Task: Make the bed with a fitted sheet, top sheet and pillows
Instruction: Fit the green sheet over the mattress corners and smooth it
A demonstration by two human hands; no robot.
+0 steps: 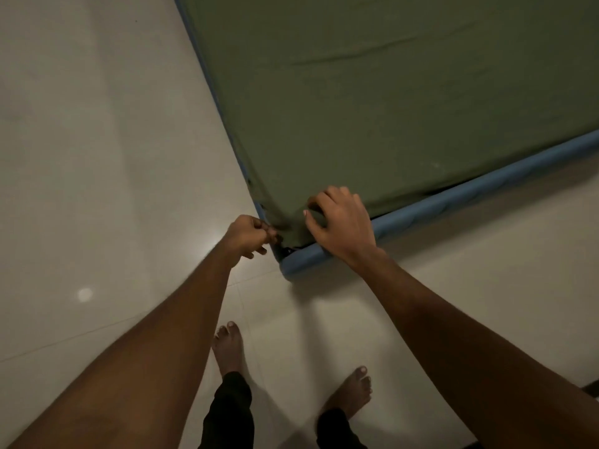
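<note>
An olive green fitted sheet (389, 102) covers the top of a mattress with a blue side (453, 196), seen from above at its near corner. My left hand (248, 234) is closed on the sheet's edge at that corner, pinching the cloth just off the mattress. Fingers spread and bent, my right hand (340, 222) presses on the sheet on top of the corner. A short stretch of blue mattress edge (301, 259) shows below the sheet between my hands. No top sheet or pillow is in view.
Pale glossy floor tiles (97, 157) surround the bed on the left and in front. My bare feet (228, 348) stand on the floor just in front of the corner, with dark trouser legs above them.
</note>
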